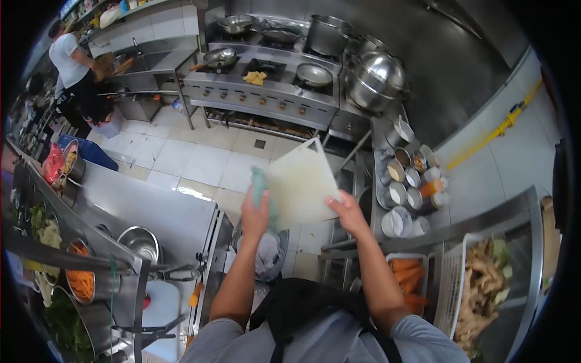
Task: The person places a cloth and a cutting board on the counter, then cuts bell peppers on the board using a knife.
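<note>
Fingers [334, 204] of the right hand [348, 213] grip a white cutting board [305, 181] near a corner; the left hand [255, 213] clasps a green cloth [259, 181] against its left edge. The board is held above the tiled floor [200, 163], before a gas range [251, 98].

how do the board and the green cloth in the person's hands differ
The board is off-white and flat; the cloth is green and bunched. The board shows a broad face, the cloth only a narrow strip. The right hand grips the board; the left hand holds the cloth. Both are held up.
</note>
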A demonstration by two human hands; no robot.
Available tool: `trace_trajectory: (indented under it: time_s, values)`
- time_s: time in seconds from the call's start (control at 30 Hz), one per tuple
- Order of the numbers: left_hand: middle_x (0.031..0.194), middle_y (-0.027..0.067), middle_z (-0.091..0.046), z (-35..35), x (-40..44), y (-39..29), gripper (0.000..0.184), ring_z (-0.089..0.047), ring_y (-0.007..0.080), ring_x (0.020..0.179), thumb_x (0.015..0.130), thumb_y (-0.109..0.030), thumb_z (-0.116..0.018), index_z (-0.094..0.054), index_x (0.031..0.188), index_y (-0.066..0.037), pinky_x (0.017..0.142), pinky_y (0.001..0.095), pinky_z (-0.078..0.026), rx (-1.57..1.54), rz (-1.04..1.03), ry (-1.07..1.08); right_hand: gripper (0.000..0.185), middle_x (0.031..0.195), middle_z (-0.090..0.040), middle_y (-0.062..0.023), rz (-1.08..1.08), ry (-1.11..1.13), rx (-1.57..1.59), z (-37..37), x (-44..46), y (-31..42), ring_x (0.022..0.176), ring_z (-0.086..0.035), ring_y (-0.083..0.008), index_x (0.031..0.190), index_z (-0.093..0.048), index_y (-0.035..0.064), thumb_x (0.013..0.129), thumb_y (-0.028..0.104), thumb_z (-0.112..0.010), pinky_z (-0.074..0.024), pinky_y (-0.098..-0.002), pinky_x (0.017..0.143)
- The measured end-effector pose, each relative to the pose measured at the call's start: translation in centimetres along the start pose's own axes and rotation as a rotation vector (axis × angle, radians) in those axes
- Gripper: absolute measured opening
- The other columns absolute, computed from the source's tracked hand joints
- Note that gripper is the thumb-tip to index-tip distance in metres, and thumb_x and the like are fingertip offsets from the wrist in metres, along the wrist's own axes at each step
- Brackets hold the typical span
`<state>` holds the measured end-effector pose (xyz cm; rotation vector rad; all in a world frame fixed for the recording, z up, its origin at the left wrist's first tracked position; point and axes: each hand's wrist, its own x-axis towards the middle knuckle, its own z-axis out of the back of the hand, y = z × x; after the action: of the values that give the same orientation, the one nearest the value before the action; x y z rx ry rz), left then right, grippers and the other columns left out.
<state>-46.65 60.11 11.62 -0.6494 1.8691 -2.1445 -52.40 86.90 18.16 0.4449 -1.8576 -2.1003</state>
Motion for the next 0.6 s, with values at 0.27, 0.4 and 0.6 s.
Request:
trace_trajectory:
  time_s: [0.27,0.4,0.6]
  values:
    - [0.119,0.0229,-0.064,-7.4,5.1,1.8,0.070,-0.064,0.0480,0.103,0.083,-0.012,-0.070,-0.055,0.152,-0.014,0.087,0.0550,-0.055,0.548,-0.139,0.025,0.031,0.115,-0.073,-0.0016,0.000,0.161,0.058,3.9,10.4,1.5,0.105,-0.063,-0.0102,0.129,-0.068,-0.0013,0.106,0.019,-0.062,-0.0508,-0.0303,0.095]
    - [0.111,0.0236,-0.072,-4.2,7.5,13.0,0.054,-0.070,0.0456,0.099,0.085,-0.017,-0.068,-0.066,0.139,-0.015,0.085,0.0548,-0.057,0.804,0.151,0.124,0.033,0.110,-0.074,-0.0010,-0.073,0.172,-0.043,14.1,16.9,3.2,0.099,-0.065,-0.0090,0.126,-0.070,-0.0010,0.101,0.021,-0.066,-0.0519,-0.0293,0.092]
    - [0.113,0.0241,-0.075,-3.4,5.8,14.1,0.041,-0.071,0.0444,0.108,0.092,-0.030,-0.068,-0.072,0.129,-0.013,0.094,0.0531,-0.056,0.742,0.475,0.050,0.031,0.102,-0.073,-0.0009,-0.142,0.177,-0.118,24.7,31.3,-0.8,0.088,-0.066,-0.0100,0.124,-0.071,0.0002,0.100,0.019,-0.066,-0.0545,-0.0288,0.079]
